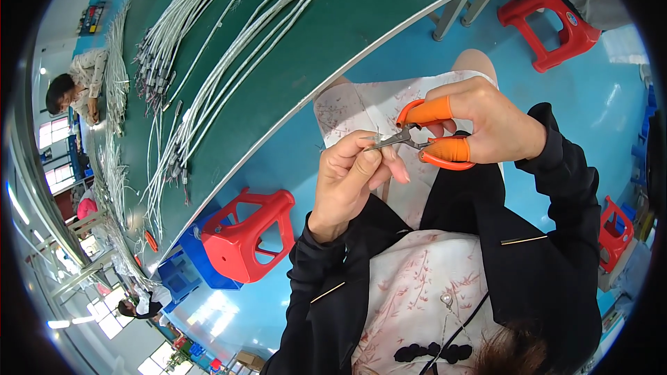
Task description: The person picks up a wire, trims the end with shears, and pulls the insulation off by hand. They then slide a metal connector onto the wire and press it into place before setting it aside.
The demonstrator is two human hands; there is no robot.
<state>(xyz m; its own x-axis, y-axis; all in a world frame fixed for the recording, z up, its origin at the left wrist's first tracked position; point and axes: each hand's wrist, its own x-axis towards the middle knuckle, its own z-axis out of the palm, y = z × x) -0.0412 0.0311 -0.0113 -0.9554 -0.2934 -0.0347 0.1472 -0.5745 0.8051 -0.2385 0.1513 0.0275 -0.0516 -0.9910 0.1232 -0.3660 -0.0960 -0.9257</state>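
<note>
My right hand grips a pair of small scissors by its orange handles. Orange covers wrap some of its fingers. The scissors' pointed metal blades reach left to the fingertips of my left hand. That hand is closed in a pinch right at the blade tips. Fine thread-like ends show by its fingertips, but what it holds is too small to name. Both hands are above my lap, over a pale flower-patterned cloth.
A green table with a pale edge runs along my left and front. Bundles of white cables lie on it, with another orange-handled tool. Red stools stand nearby. A person sits across the table.
</note>
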